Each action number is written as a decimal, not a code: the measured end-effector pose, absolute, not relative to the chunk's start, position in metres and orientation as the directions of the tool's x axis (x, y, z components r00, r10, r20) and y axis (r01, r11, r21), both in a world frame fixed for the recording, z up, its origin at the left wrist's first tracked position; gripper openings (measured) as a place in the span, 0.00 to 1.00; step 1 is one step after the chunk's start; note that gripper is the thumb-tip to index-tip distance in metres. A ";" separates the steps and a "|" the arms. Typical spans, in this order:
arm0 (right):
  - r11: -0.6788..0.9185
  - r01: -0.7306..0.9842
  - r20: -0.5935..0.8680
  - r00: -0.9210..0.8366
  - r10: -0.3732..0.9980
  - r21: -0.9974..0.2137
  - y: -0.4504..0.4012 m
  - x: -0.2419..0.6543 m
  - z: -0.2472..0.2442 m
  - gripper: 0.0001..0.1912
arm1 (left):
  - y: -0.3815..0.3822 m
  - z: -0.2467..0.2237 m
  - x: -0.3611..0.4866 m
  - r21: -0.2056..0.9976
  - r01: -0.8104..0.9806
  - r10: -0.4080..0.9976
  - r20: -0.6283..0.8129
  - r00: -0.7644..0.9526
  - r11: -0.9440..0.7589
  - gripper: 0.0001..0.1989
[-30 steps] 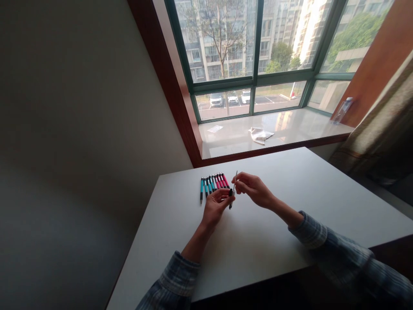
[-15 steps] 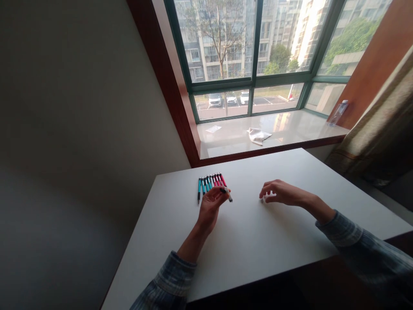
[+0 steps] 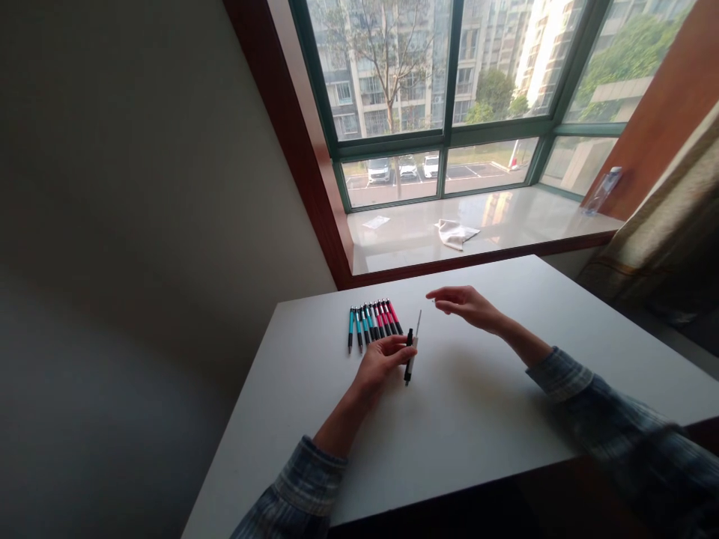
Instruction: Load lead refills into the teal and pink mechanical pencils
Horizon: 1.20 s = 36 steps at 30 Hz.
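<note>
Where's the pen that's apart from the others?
In the head view, the black-and-white pen is held at the fingertips of the left hand, just right of the row of teal and pink pens on the white table.

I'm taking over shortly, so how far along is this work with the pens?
Done, apparently: teal and pink pens lie side by side in a row on the white table. In hand: the left hand holds a black-and-white pen, a thin bare end sticking up from it. Remaining: the row's pens, though I cannot tell whether they were worked on; the right hand is open and empty above the table.
</note>
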State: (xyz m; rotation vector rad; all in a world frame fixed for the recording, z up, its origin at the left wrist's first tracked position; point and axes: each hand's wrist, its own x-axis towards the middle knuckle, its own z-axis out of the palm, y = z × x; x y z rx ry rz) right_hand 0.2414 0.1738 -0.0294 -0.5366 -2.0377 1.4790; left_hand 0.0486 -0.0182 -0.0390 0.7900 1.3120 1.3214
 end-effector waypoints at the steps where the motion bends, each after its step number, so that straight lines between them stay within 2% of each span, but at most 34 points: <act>1: 0.254 -0.031 0.189 -0.758 0.625 -0.967 0.175 0.236 -0.029 0.21 | -0.018 -0.041 0.048 0.960 -0.222 0.949 -0.222 -0.223 0.173 0.21; 6: -0.129 -0.186 0.047 -0.723 0.689 -0.974 0.172 0.219 -0.041 0.17 | -0.015 -0.046 0.045 0.960 -0.215 0.953 -0.223 -0.207 0.178 0.21; 9: -0.229 -0.227 0.009 -0.730 0.684 -0.947 0.167 0.216 -0.050 0.16 | -0.013 -0.048 0.045 0.963 -0.204 0.953 -0.220 -0.207 0.178 0.21; 13: -0.242 -0.270 0.035 -0.731 0.682 -0.932 0.162 0.216 -0.054 0.14 | -0.011 -0.051 0.046 0.963 -0.207 0.950 -0.218 -0.226 0.171 0.21; 20: -0.230 -0.250 0.014 -0.706 0.708 -0.941 0.159 0.214 -0.054 0.24 | -0.013 -0.045 0.049 0.968 -0.167 0.950 -0.224 -0.218 0.190 0.20; 36: -0.138 -0.213 0.080 -0.772 0.630 -0.967 0.155 0.215 -0.051 0.22 | -0.013 -0.044 0.048 0.969 -0.158 0.952 -0.221 -0.210 0.189 0.20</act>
